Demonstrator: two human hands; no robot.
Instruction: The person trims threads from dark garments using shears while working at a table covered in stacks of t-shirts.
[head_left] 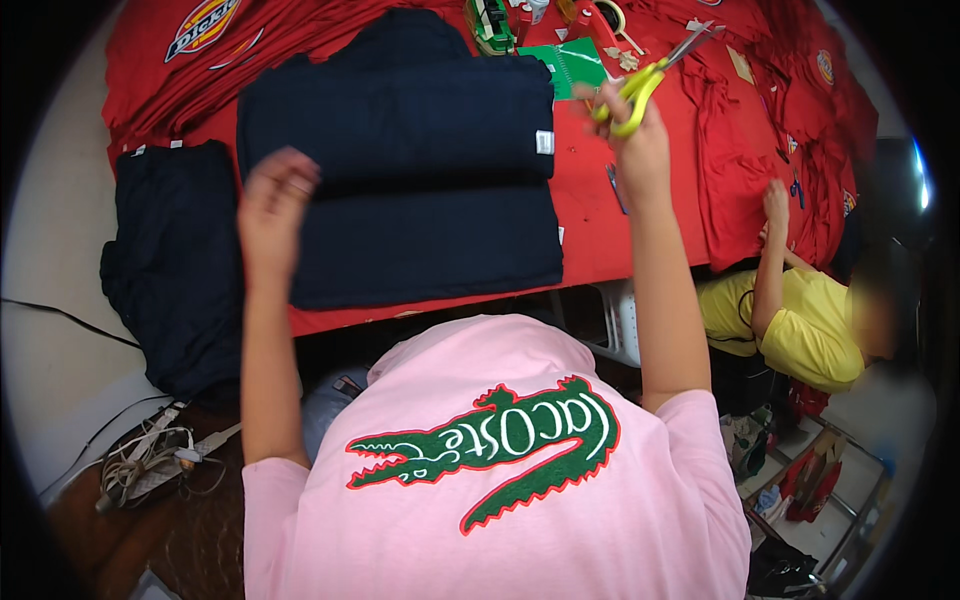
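Your right hand (640, 140) is raised above the red table (590, 215), its fingers clamped through the yellow handles of a pair of scissors (648, 75) whose grey blades point up and to the right, slightly parted. Your left hand (272, 200) is lifted too, fingers curled loosely together and holding nothing, hovering over the near left corner of a folded dark navy garment (420, 200) that lies flat on the table in front of you; whether it touches the cloth you cannot tell. A small white tag shows at the garment's right edge. Left of the table edge, another dark navy garment (170, 260) hangs down over the side. Behind the folded piece sits a green cutting mat (578, 62) with scraps and small tools around it, and red shirts (740, 150) are spread over the far and right parts of the table. To your right, another person in a yellow shirt (800, 335) reaches a hand onto the red cloth. Below you is your own pink shirt (500, 470) with a green crocodile patch, and a tangle of cables (150, 460) lies on the floor to your left
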